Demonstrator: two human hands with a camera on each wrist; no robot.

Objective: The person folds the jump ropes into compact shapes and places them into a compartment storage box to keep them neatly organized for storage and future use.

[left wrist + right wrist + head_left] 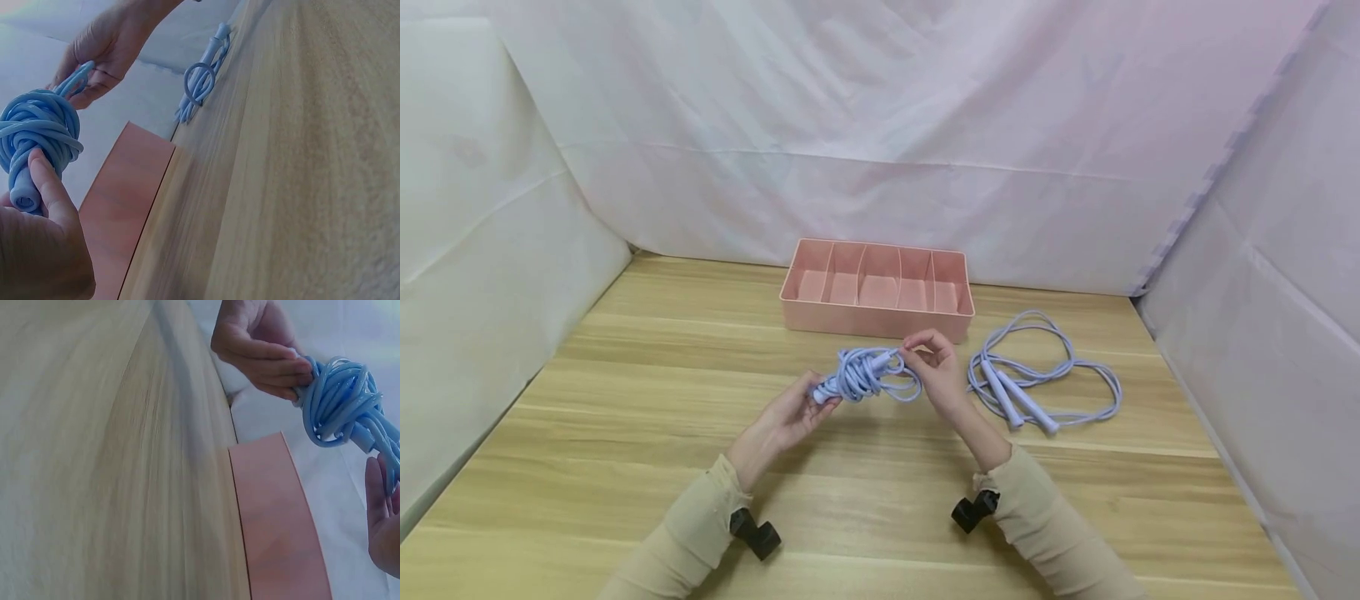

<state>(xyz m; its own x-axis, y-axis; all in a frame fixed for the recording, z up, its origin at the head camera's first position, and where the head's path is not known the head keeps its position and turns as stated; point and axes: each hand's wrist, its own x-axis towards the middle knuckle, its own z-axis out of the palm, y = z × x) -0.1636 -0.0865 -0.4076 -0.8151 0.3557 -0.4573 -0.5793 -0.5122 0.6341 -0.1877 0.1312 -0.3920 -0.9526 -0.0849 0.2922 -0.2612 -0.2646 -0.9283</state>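
Fingers of left hand [790,417] & right hand [936,371] pinch opposite ends of a coiled blue jump rope [865,377], held above table [625,433] just in front of pink divided tray [877,287]. Bundling looks nearly done; next prob. needs securing the loose end. 2nd rope [1037,385] lies right of tray.

Both hands hold the coiled blue rope [347,403].

Pale blue coiled jump rope [865,377] showing at centre, matching lavender-blue loose jump rope [1037,383] lying at three o'clock, salmon-pink divided organizer tray [880,317] sitting at twelve o'clock, light wood-grain striped table [625,400], beige sleeves [1052,525], white backdrop sheets [880,125].
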